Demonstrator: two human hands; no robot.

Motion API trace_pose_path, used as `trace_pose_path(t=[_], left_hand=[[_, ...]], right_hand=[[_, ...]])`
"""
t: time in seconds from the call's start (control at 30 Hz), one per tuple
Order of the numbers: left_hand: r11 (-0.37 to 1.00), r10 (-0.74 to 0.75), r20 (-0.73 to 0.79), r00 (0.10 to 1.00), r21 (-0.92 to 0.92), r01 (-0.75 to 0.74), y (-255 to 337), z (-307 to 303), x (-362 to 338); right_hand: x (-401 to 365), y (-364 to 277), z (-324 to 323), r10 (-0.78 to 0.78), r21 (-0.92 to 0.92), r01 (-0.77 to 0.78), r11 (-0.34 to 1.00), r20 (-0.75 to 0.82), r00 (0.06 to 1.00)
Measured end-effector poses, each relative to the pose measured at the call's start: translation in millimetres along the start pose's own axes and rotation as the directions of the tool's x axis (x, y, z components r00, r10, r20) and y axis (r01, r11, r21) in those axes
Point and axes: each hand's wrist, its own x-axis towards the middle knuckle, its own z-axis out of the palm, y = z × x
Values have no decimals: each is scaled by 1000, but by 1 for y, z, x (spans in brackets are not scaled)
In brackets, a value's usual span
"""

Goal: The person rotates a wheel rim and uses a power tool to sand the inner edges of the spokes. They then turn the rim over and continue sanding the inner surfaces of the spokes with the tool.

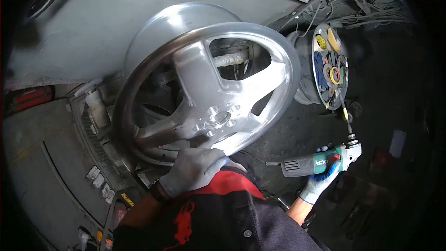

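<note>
A large silver alloy wheel [204, 72] with broad spokes stands tilted in front of me. My left hand [193, 172], in a grey glove with blue at the fingertips, lies against its lower rim, back of the hand upward and fingers extended. Held out to the right, away from the wheel, is a green and grey DCA angle grinder [309, 163]. My right hand [323, 179], in a white and blue glove, is closed around its body near the head. A thin shaft with a yellow section [345, 111] extends upward from the grinder's head.
Beyond the grinder, a second wheel [304, 81] carries a round tray [317, 94] of abrasive discs, tape and small tools. Cables and hoses [371, 7] lie tangled at upper right. A grey wall [88, 32] stands behind the wheel. A red case [33, 97] sits at left.
</note>
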Motion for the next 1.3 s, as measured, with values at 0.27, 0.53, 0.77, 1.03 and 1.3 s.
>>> trace_pose_path(t=[0.27, 0.53, 0.77, 1.03, 1.3], left_hand=[[999, -8, 68, 998, 50, 4, 5, 13, -10], [997, 27, 28, 999, -79, -24, -6, 41, -10], [972, 162, -472, 866, 226, -59, -1, 6, -21], [997, -36, -936, 349, -8, 83, 41, -58, -21], [903, 121, -937, 329, 241, 355, -8, -74, -48]], right_hand=[[4, 3, 4, 1, 200, -36, 979, 170, 985], [20, 2, -10, 80, 270, -144, 952, 234, 969], [32, 15, -1, -30, 434, -126, 892, 334, 942], [45, 27, -9, -77, 440, -137, 888, 435, 897], [63, 31, -15, -106, 347, -85, 934, 496, 862]])
